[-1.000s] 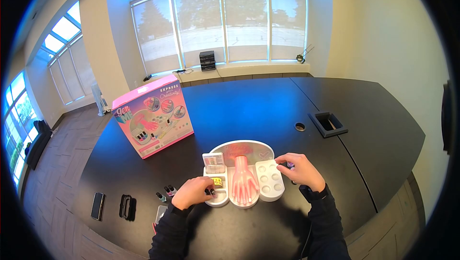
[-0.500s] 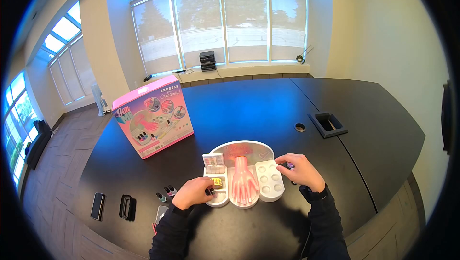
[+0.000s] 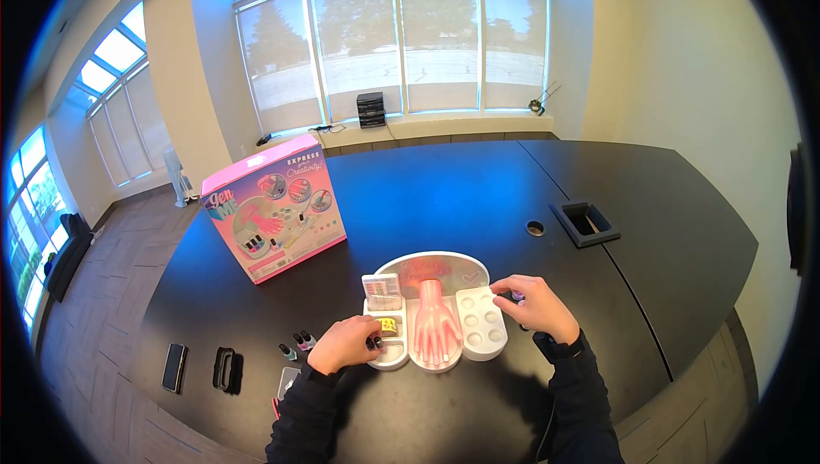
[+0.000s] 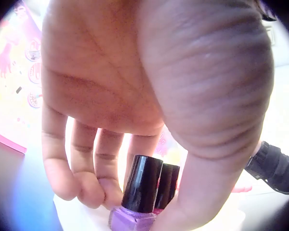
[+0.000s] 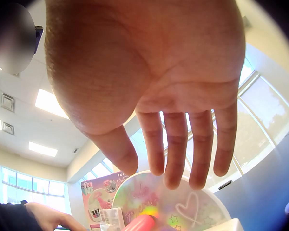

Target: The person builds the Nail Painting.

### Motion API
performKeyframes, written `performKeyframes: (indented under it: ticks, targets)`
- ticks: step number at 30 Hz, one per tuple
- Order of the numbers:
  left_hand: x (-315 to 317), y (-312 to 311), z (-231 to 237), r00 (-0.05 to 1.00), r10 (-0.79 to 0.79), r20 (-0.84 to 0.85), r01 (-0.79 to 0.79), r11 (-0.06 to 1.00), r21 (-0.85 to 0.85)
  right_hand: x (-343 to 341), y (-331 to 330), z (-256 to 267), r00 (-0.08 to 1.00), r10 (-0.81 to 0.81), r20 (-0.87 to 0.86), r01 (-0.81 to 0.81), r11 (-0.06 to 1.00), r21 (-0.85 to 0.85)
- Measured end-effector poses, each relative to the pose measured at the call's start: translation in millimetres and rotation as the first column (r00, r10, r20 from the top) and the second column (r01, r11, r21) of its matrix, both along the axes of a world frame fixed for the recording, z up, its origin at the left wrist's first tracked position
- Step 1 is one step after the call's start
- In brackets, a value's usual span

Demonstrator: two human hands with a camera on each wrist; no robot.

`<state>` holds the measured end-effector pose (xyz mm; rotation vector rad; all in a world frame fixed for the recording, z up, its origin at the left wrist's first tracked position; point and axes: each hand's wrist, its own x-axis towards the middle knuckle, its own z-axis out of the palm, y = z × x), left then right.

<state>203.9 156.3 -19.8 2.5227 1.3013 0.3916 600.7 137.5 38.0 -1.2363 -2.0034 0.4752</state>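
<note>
My left hand (image 3: 346, 343) is over the left compartments of a white toy manicure station (image 3: 391, 360). Its thumb and fingers pinch a purple nail polish bottle (image 4: 132, 219) with a black cap; a second black-capped bottle (image 4: 168, 185) stands right behind it. A yellow patterned item (image 3: 388, 325) lies in the compartment by my fingertips. In the middle rests a pink model hand (image 3: 434, 327), fingers toward me. My right hand (image 3: 540, 308) has its fingertips at the corner of the white tray with round wells (image 3: 483, 323); the right wrist view shows extended fingers holding nothing.
Several nail polish bottles (image 3: 299, 342) stand left of my left hand. Farther left lie a phone (image 3: 174, 367) and a black case (image 3: 225, 368). A pink product box (image 3: 282, 216) stands behind them. A clear display card (image 3: 382, 290) stands upright on the station. A black table box (image 3: 586, 221) is at the right.
</note>
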Motion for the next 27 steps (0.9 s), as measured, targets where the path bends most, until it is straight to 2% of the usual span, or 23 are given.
performKeyframes:
  ticks: [8,11,14,19,21,23,25,27]
  targets:
    - [-3.9,0.3,5.2,1.0,0.002,-0.01,-0.002,1.0,-0.029,-0.6,-0.2,1.1,1.0,-0.004,0.007,0.004,1.0,-0.015]
    - [-8.9,-3.3,24.3,1.0,0.012,0.017,-0.011,0.998,-0.069,0.4,0.5,0.6,1.0,-0.001,0.007,0.001,1.0,-0.008]
    - [-33.9,-2.5,35.2,0.993,0.044,0.112,-0.042,0.999,-0.022,1.5,1.4,-1.2,1.0,0.01,-0.011,-0.01,1.0,0.004]
    - [-85.6,-3.8,43.3,0.935,0.276,0.222,-0.278,0.96,-0.025,0.4,-0.2,1.7,1.0,-0.016,-0.008,0.016,1.0,-0.021]
    - [-110.2,-2.3,37.0,0.929,0.296,0.225,-0.302,0.953,-0.008,0.3,0.2,0.8,1.0,-0.011,-0.008,0.011,1.0,-0.012]
    - [-130.9,-0.6,30.6,0.907,0.395,0.148,-0.394,0.918,-0.042,0.5,0.8,-0.6,1.0,-0.006,-0.007,0.006,1.0,-0.004]
    - [-143.6,1.3,24.0,0.894,0.426,0.142,-0.42,0.905,-0.069,0.3,1.6,-1.8,1.0,0.001,-0.002,-0.001,1.0,0.002]
    - [-149.3,2.3,21.1,0.873,0.483,0.066,-0.472,0.871,-0.137,-0.1,1.1,-1.5,1.0,0.002,0.0,-0.002,1.0,0.0]
